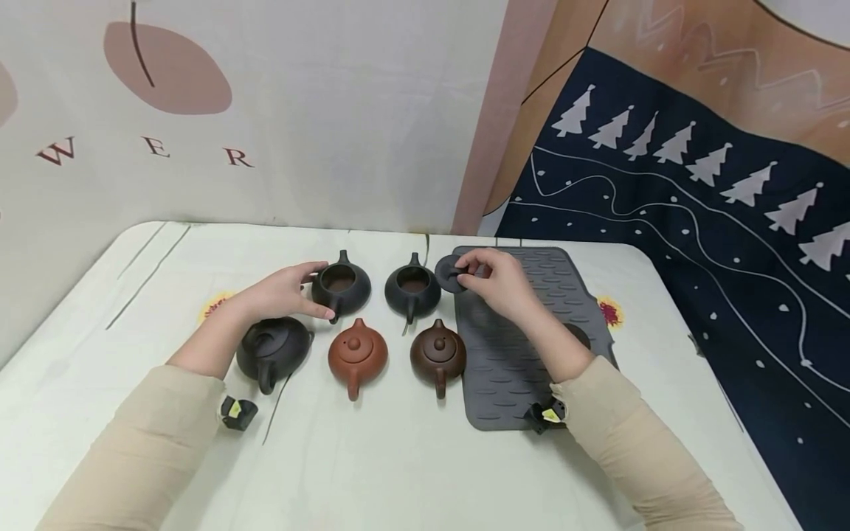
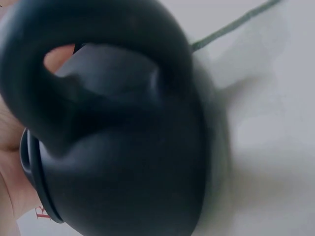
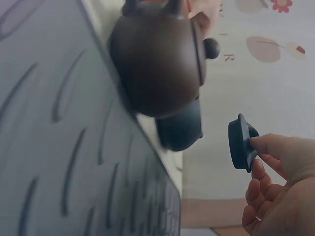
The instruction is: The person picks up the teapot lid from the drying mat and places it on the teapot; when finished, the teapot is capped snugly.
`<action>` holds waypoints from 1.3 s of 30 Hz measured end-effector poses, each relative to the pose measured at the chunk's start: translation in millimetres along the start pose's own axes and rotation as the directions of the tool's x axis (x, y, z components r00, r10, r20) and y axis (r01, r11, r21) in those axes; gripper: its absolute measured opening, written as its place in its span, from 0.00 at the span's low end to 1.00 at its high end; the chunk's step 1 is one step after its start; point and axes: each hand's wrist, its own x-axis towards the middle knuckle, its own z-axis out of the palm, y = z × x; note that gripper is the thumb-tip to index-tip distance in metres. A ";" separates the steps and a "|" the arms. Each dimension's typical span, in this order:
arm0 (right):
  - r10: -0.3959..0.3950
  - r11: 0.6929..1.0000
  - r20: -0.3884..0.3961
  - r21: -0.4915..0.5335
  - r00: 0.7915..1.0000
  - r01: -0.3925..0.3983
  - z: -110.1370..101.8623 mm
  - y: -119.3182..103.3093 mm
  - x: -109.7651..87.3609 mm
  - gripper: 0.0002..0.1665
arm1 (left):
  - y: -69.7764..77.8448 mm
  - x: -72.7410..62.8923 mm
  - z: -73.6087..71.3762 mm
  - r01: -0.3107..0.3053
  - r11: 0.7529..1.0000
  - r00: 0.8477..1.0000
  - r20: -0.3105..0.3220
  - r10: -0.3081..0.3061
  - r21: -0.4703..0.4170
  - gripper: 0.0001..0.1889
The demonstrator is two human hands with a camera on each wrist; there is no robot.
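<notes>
My left hand [image 1: 282, 291] spans the side of a lidless black teapot [image 1: 355, 291] at the back, fingers at its far side and thumb by its handle. With thumb and fingers, my right hand [image 1: 494, 280] pinches a round black teapot lid [image 1: 448, 273] by its knob. In the right wrist view the lid [image 3: 238, 145] is held on edge, raised off the surface. Just left of it in the head view stands a second lidless black teapot [image 1: 413, 299], its round mouth uncovered.
In front stand a larger black teapot [image 1: 282, 343] under my left forearm, a reddish-brown lidded teapot [image 1: 358, 358] and a dark brown lidded teapot [image 1: 438, 358]. A grey ridged mat [image 1: 498, 369] lies at right, with a dark round piece [image 1: 579, 335] partly behind my right forearm.
</notes>
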 end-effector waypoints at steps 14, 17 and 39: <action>-0.042 0.997 0.008 0.063 0.999 0.041 17.3 -38.6 19.0 0.07 | -4.5 1.2 1.1 -0.010 1.000 0.999 -0.032 0.011 0.028 0.53; -0.035 0.996 0.032 0.078 0.999 0.032 23.6 -46.9 24.0 0.07 | -5.1 1.2 0.8 -0.008 1.000 0.999 -0.034 0.009 0.027 0.53; -0.004 0.996 0.148 0.087 0.989 -0.009 75.7 -75.9 49.2 0.07 | -2.7 2.2 0.6 -0.002 0.999 1.000 -0.023 0.003 0.049 0.53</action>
